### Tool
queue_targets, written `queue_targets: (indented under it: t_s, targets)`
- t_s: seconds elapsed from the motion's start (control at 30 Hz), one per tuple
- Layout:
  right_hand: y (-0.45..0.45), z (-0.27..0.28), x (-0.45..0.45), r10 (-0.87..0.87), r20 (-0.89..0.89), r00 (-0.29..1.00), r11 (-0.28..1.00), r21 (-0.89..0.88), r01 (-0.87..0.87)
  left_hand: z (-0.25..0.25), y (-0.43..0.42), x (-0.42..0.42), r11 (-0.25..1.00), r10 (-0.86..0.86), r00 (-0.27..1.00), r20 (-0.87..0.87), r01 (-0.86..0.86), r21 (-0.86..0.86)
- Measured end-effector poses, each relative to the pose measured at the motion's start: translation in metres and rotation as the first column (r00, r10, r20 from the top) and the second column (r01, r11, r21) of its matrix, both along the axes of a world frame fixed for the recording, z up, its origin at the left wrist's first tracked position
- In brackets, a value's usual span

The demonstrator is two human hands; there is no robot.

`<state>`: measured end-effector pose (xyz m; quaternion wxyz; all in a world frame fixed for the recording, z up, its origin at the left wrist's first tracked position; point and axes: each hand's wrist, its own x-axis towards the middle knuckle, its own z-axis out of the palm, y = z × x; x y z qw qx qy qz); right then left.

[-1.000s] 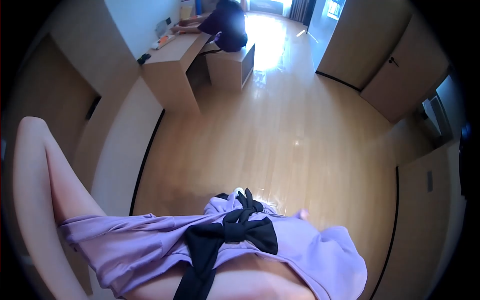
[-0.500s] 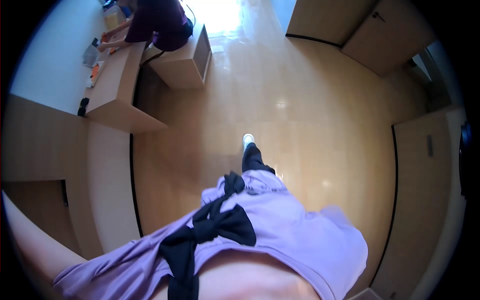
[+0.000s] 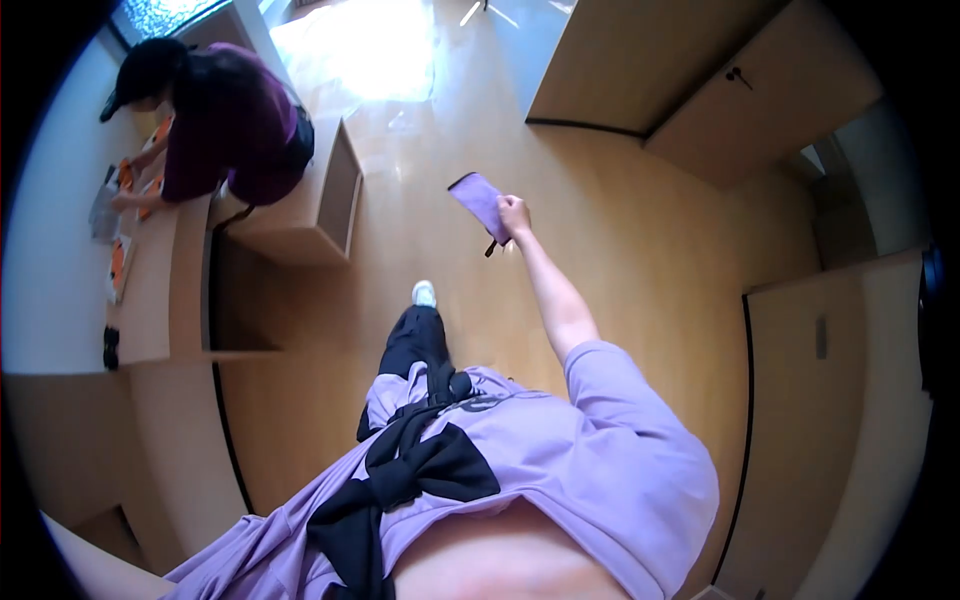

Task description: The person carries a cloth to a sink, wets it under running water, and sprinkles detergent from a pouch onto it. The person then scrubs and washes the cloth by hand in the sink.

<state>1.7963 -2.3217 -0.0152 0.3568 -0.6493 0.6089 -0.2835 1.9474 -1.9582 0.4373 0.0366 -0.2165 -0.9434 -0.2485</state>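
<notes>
My right hand (image 3: pixel 513 215) is closed round the edge of a flat purple pouch (image 3: pixel 477 205) with dark trim and a short dark strap at its lower end. The arm is stretched forward over the wooden floor. Of my left arm only a blurred part shows at the lower left edge, and the left hand is out of view. I wear a light purple top (image 3: pixel 640 440) with a black bow (image 3: pixel 410 475), and one white shoe (image 3: pixel 424 293) shows on the floor ahead.
At the left a person (image 3: pixel 235 130) in a dark cap sits on a wooden box bench (image 3: pixel 300 235), hands at orange items on a desk (image 3: pixel 150 300). A wooden door (image 3: pixel 765 90) stands at upper right. Cabinets (image 3: pixel 810 400) line the right side.
My right hand has come into view, stretched forward with the purple pouch. The desk and the seated person now appear nearer and lower in view. My left arm has slid further out of view.
</notes>
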Motion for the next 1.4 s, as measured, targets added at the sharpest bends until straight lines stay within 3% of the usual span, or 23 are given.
queue_targets:
  t_s: [0.07, 0.13, 0.23, 0.27, 0.3, 0.33, 0.37, 0.4, 0.5, 0.67, 0.77, 0.87, 0.9, 0.93, 1.0, 1.03, 1.07, 1.13, 1.2, 1.23, 1.27, 1.33, 1.4]
  targets:
    - [-0.026, 0.028, 0.018, 0.051, -0.154, 0.987, 0.999, 0.002, -0.051, -0.008, -0.043, 0.014, 0.999, -0.015, 1.0, 0.017, 0.016, -0.027]
    - [-0.051, 0.011, 0.018, 0.072, -0.199, 0.977, 0.997, 0.02, -0.07, -0.015, -0.091, 0.031, 0.999, -0.037, 0.999, 0.021, 0.038, -0.039]
    - [-0.082, -0.086, -0.024, -0.007, -0.026, 1.0, 0.99, 0.138, 0.01, -0.018, -0.181, 0.064, 0.998, -0.055, 0.998, -0.03, 0.055, -0.003]
    - [-0.07, -0.115, -0.049, -0.121, 0.027, 0.992, 0.962, 0.249, 0.111, -0.016, -0.209, 0.076, 0.999, -0.046, 0.998, -0.039, 0.046, -0.004]
    - [-0.064, -0.156, -0.074, -0.277, -0.014, 0.961, 0.839, 0.483, 0.249, -0.016, -0.238, 0.088, 0.999, -0.045, 0.998, -0.043, 0.045, 0.002]
    - [-0.04, -0.197, -0.109, -0.438, 0.122, 0.891, 0.71, 0.655, 0.259, -0.011, -0.263, 0.102, 0.999, -0.036, 0.998, -0.053, 0.036, -0.008]
    - [-0.001, -0.186, -0.119, -0.649, 0.354, 0.673, 0.618, 0.761, 0.196, -0.006, -0.287, 0.115, 1.0, -0.017, 0.997, -0.069, 0.016, -0.016]
    - [0.012, -0.178, -0.125, -0.722, 0.323, 0.612, 0.54, 0.816, 0.206, -0.001, -0.312, 0.131, 1.0, -0.003, 0.997, -0.083, 0.002, -0.016]
    - [0.015, -0.16, -0.129, -0.745, 0.0, 0.667, 0.319, 0.878, 0.357, 0.028, -0.389, 0.178, 0.999, 0.038, 0.978, -0.206, -0.034, 0.026]
    - [-0.103, -0.159, -0.074, -0.696, -0.138, 0.704, 0.217, 0.895, 0.39, 0.064, -0.5, 0.261, 0.997, -0.04, 0.804, -0.594, -0.009, -0.08]
    - [-0.223, -0.172, -0.025, -0.637, -0.14, 0.758, 0.246, 0.895, 0.372, 0.066, -0.579, 0.297, 0.974, -0.2, 0.534, -0.821, 0.021, -0.224]
    - [-0.367, -0.173, 0.034, -0.542, -0.116, 0.832, 0.347, 0.871, 0.347, 0.055, -0.686, 0.333, 0.932, -0.353, 0.195, -0.915, -0.008, -0.361]
    - [-0.418, -0.172, 0.059, -0.494, -0.095, 0.864, 0.41, 0.851, 0.328, 0.039, -0.706, 0.376, 0.798, 0.006, 0.27, -0.963, -0.581, -0.158]
    - [-0.468, -0.178, 0.079, -0.438, -0.087, 0.895, 0.476, 0.822, 0.313, 0.05, -0.751, 0.393, 0.719, 0.221, 0.374, -0.901, -0.686, -0.108]
    - [-0.575, -0.187, 0.122, -0.272, -0.113, 0.956, 0.66, 0.701, 0.271, 0.036, -0.848, 0.387, 0.567, 0.287, -0.072, -0.955, -0.791, 0.23]
    - [-0.637, -0.188, 0.152, -0.176, -0.142, 0.974, 0.764, 0.604, 0.226, 0.031, -0.883, 0.406, 0.401, 0.379, -0.056, -0.924, -0.89, 0.218]
    - [-0.71, -0.178, 0.193, -0.085, -0.178, 0.98, 0.862, 0.48, 0.162, 0.02, -0.923, 0.411, 0.364, 0.478, -0.155, -0.864, -0.861, 0.356]
    - [-0.84, -0.124, 0.291, 0.003, -0.159, 0.987, 0.964, 0.262, 0.039, -0.009, -0.986, 0.44, 0.22, 0.725, -0.177, -0.666, -0.857, 0.467]
    - [-0.932, -0.044, 0.395, 0.069, 0.045, 0.997, 0.993, 0.091, -0.073, -0.041, -1.02, 0.481, -0.135, 0.902, -0.26, -0.346, -0.929, 0.345]
    - [-0.969, -0.018, 0.44, 0.131, 0.108, 0.985, 0.989, 0.051, -0.137, -0.052, -1.031, 0.503, -0.212, 0.919, -0.257, -0.3, -0.962, 0.173]
    - [-0.991, 0.011, 0.483, 0.166, 0.217, 0.962, 0.985, -0.001, -0.17, -0.072, -1.041, 0.524, -0.271, 0.945, -0.289, -0.15, -0.953, 0.132]
    - [-1.006, 0.054, 0.558, 0.207, 0.321, 0.924, 0.978, -0.048, -0.202, -0.133, -1.07, 0.578, -0.16, 0.89, -0.231, -0.393, -0.965, 0.206]
    - [-1.002, 0.081, 0.617, 0.224, 0.676, 0.702, 0.934, 0.056, -0.352, -0.179, -1.093, 0.629, -0.219, 0.908, -0.329, -0.261, -0.902, 0.373]
